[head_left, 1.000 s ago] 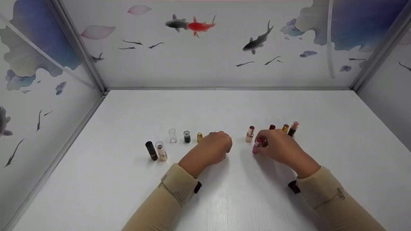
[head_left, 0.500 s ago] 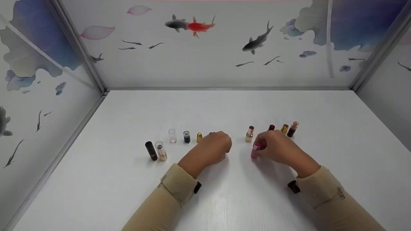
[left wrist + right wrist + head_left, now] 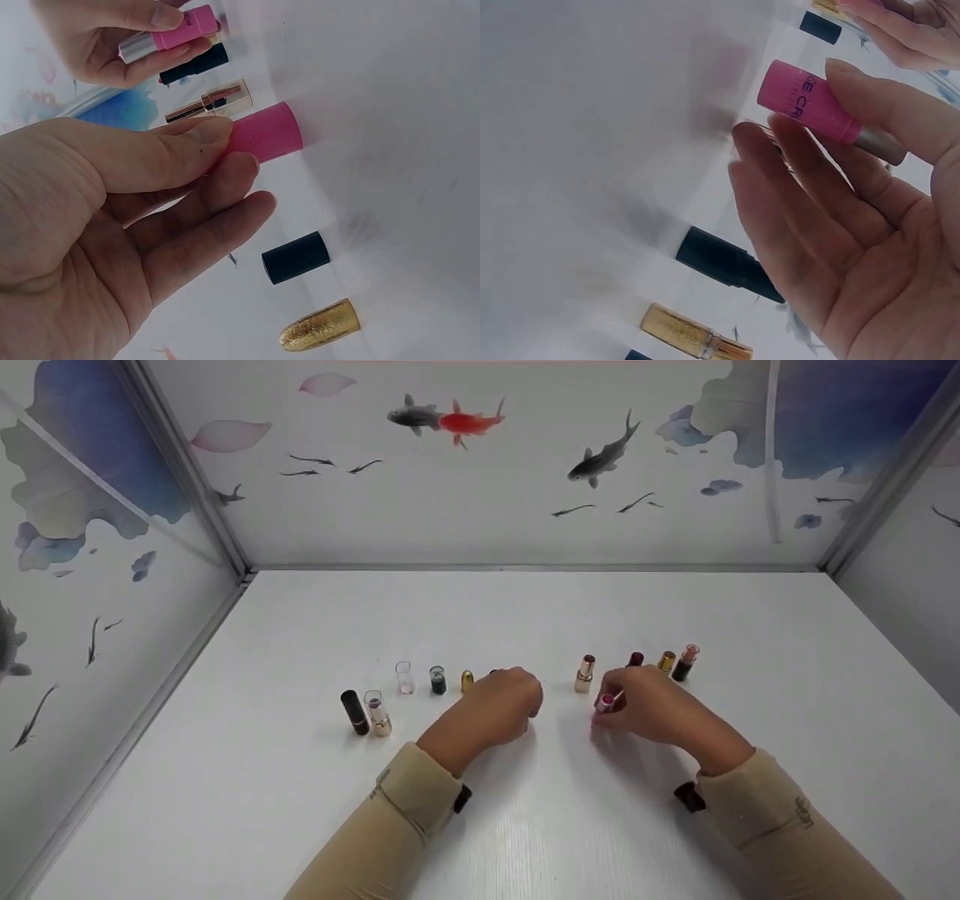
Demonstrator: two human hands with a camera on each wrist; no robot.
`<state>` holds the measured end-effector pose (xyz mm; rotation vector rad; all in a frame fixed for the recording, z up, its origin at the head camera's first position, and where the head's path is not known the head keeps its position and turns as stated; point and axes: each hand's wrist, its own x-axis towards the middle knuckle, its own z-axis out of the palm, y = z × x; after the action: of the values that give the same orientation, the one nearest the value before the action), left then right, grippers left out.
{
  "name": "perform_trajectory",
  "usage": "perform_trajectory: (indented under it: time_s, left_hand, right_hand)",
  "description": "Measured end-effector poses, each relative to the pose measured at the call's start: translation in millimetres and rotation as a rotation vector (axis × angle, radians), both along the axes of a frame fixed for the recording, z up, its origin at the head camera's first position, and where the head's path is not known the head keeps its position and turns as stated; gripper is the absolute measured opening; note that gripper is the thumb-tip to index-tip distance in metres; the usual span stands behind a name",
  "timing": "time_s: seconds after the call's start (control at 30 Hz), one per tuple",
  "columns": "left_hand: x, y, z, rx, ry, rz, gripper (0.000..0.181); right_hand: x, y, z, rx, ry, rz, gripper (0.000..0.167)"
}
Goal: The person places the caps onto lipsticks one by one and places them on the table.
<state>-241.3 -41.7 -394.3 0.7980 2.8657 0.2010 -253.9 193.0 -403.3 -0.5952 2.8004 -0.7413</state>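
Note:
My left hand [image 3: 499, 705] pinches a pink lipstick cap [image 3: 274, 135] between thumb and fingers, low over the white table; the head view hides the cap. Beside it stand a black cap [image 3: 296, 257] and a bullet-shaped gold cap [image 3: 319, 326]. In my right hand [image 3: 660, 705], thumb and fingers hold a pink lipstick tube [image 3: 795, 94] with a silver collar, tilted in the head view. Whether its base touches the table, I cannot tell. Between the hands, a little farther back, an uncapped gold lipstick [image 3: 584, 673] stands upright.
Behind my right hand stand a dark red lipstick [image 3: 636, 658], a gold lipstick [image 3: 666, 661] and a black-based peach lipstick [image 3: 685, 662]. Leftward are a black tube [image 3: 354, 712], a clear-capped lipstick [image 3: 378, 715], a clear cap [image 3: 405, 679] and a dark clear-topped cap [image 3: 437, 680]. Printed panels wall the table.
The pink lipstick tube in my right hand first shifted slightly toward me, then tilted, its top now leaning more toward the camera. My left hand has stayed in place.

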Motion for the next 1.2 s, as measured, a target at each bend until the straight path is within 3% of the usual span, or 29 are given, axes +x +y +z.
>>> perform_trajectory:
  time_s: [0.5, 0.77, 0.9, 1.1, 1.2]
  left_hand:
    - [-1.4, 0.6, 0.3, -0.031, -0.032, 0.018, 0.019]
    - [-0.4, -2.1, -5.0, -0.115, -0.043, -0.025, 0.014]
    - [1.2, -9.5, 0.8, -0.035, -0.032, -0.015, 0.018]
    - [3.4, -24.6, 9.6, 0.109, 0.113, -0.091, 0.016]
    - [3.2, -26.8, 13.6, 0.157, 0.137, -0.082, 0.016]
  right_hand:
    - [6.3, -0.2, 3.9, -0.107, 0.098, 0.066, 0.017]
    - [7.5, 0.1, 5.6, -0.120, 0.112, 0.088, 0.019]
    - [6.9, -0.9, 6.4, -0.114, 0.117, 0.096, 0.019]
    - [7.6, -1.6, 7.8, -0.097, 0.128, 0.103, 0.018]
    - [9.2, -0.8, 9.3, -0.094, 0.125, 0.098, 0.016]
